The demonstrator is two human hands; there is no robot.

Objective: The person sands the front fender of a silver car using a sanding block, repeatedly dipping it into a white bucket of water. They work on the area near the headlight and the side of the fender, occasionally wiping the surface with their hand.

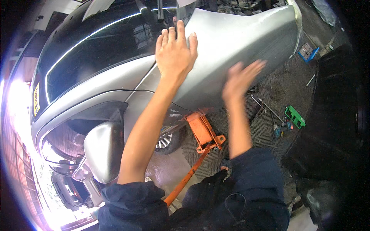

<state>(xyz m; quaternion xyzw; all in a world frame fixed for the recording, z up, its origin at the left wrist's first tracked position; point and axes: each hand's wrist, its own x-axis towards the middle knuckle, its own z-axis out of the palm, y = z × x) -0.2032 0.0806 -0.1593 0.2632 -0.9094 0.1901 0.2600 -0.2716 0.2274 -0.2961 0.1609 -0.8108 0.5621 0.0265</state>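
Two hands are showing on my head feed, both with fingers straightened.

Left hand (pixel 176 57): I'm seeing it open, back up, fingers slightly parted, thumb standing away from them. It's lying over the seam between the dark windshield (pixel 104 50) and the silver fender (pixel 223 42); fingertips are pointing away from the wearer. Looks like contact, but I'm not able to confirm it from this angle.

Right hand (pixel 241 82): blurring, fingers extended and angling up-right, thumb apart, so I'm reading it as open. It's sitting over the fender's darker side; touching or just off, I can't tell.

Fender is spreading between both sets of fingers and beyond them. Engine bay (pixel 250 5) is opening past the left fingertips, up-right.

Markings: a yellow plate (pixel 36 99) is carrying dark characters, well left of the left fingers.

Below the right fingers, toward the wearer, an orange floor jack (pixel 200 129) is standing. Right of them, a green tray (pixel 296 116) is lying on the floor.
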